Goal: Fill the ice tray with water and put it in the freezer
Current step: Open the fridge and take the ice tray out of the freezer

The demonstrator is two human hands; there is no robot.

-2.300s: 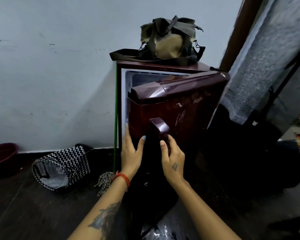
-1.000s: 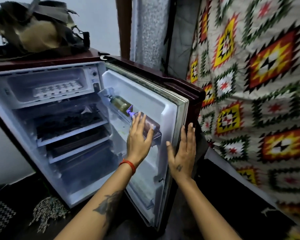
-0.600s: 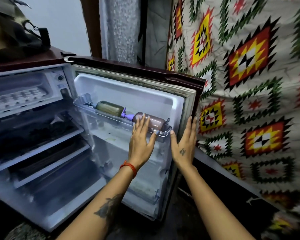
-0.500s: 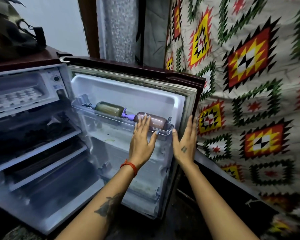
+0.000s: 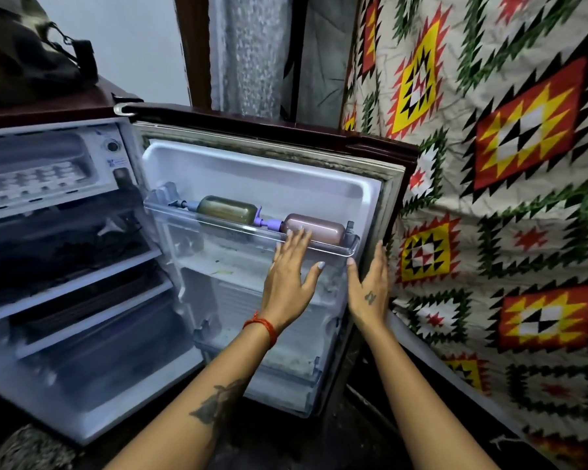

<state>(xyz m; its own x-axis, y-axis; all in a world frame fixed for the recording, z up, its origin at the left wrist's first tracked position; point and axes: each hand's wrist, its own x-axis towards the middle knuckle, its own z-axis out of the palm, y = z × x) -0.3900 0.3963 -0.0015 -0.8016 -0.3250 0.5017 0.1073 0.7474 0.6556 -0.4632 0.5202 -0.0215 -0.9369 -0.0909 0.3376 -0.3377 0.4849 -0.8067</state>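
Note:
A small maroon fridge stands open, its door [image 5: 262, 171] swung wide to the right. A white ice tray [image 5: 31, 184] lies in the freezer compartment [image 5: 45, 154] at the top left of the cabinet. My left hand [image 5: 291, 276] lies flat with straight fingers on the inner side of the door, at the clear door shelf [image 5: 252, 232]. My right hand [image 5: 369, 283] rests with straight fingers along the door's outer edge. Neither hand holds anything.
Two bottles, one greenish [image 5: 226, 209] and one pinkish [image 5: 314, 228], lie on the door shelf. A khaki bag [image 5: 31, 52] sits on top of the fridge. A patterned cloth [image 5: 510, 184] hangs close behind the door on the right. Dark shelves [image 5: 68, 262] fill the cabinet.
The fridge door, nearly shut at first, has swung wide open to the right under both hands. In the last half second it has barely moved.

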